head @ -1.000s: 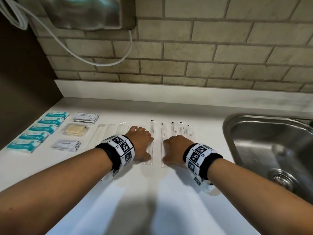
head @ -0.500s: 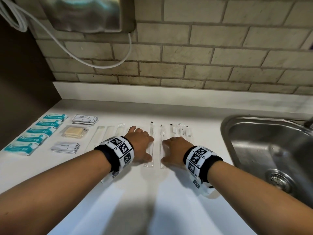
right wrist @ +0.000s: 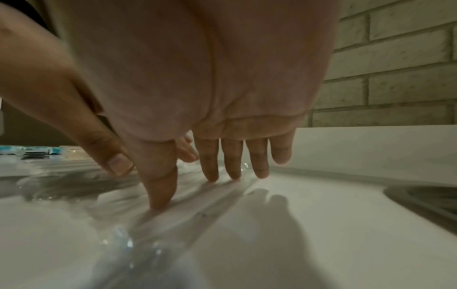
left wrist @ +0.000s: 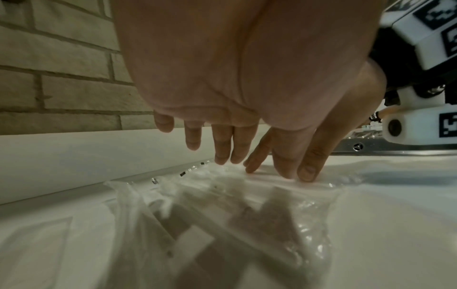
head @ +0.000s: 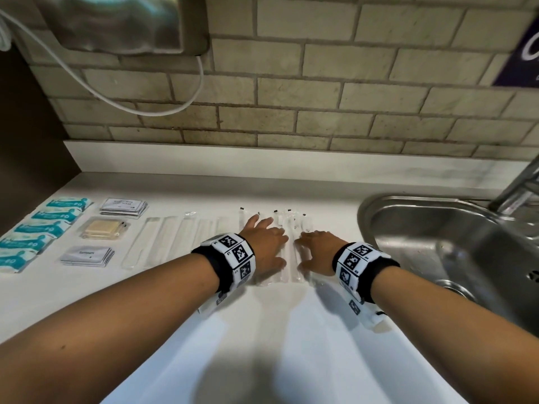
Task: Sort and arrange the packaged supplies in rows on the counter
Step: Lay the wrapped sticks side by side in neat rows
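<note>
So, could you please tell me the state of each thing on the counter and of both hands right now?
left hand: open, fingers straight, pressing on the clear sleeves
right hand: open, fingertips on the clear sleeves
clear sleeves: sealed, flat, side by side
teal packets: sealed, in a row
white sachets: stacked flat
tan packet: sealed, flat
sink: no water visible

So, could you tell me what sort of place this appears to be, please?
Probably a washroom or utility area: a white counter beside a steel sink, a brick-tile wall, and what looks like a steel wall dispenser or dryer above.
</note>
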